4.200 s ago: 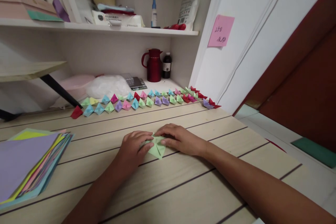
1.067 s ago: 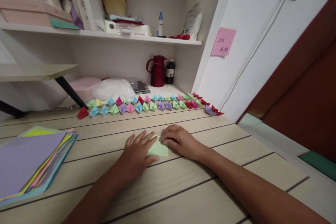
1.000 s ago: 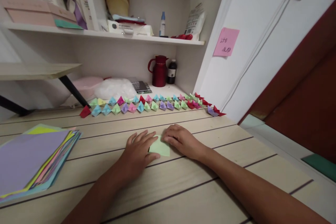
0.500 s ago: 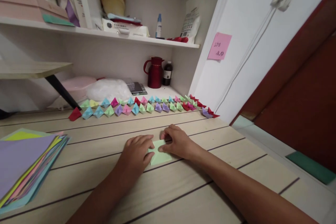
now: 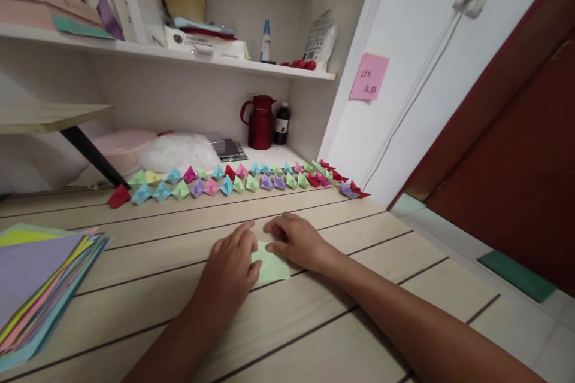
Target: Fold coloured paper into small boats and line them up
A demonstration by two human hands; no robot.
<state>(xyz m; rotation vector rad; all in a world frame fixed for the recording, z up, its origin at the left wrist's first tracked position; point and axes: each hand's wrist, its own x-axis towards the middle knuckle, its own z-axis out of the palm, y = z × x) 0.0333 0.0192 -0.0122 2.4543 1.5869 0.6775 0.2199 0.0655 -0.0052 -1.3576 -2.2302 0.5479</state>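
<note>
A light green sheet of folding paper (image 5: 272, 267) lies flat on the wooden table in front of me, a fold line showing faintly on it. My left hand (image 5: 233, 254) grips its left edge, the thumb pressed on the paper and the index finger stretched past it. At the upper right edge, my right hand (image 5: 296, 240) has its thumb on the sheet and its other fingers curled just beyond the far side. Part of the paper is hidden under the fingers. Behind the hands stand rows of small folded paper boats (image 5: 211, 186) in many colours.
A stack of coloured paper (image 5: 38, 278) lies at the left. Behind the boats, a red jug (image 5: 260, 122) and a dark bottle (image 5: 281, 124) stand in the white shelf unit (image 5: 179, 58). A small raised stand (image 5: 54, 116) is at the left; a pink note (image 5: 369, 76) hangs on the wall.
The right hand has shifted slightly left and the left index finger has straightened. More of the paper's right side shows now. The view has shifted a little, moving the scene left.
</note>
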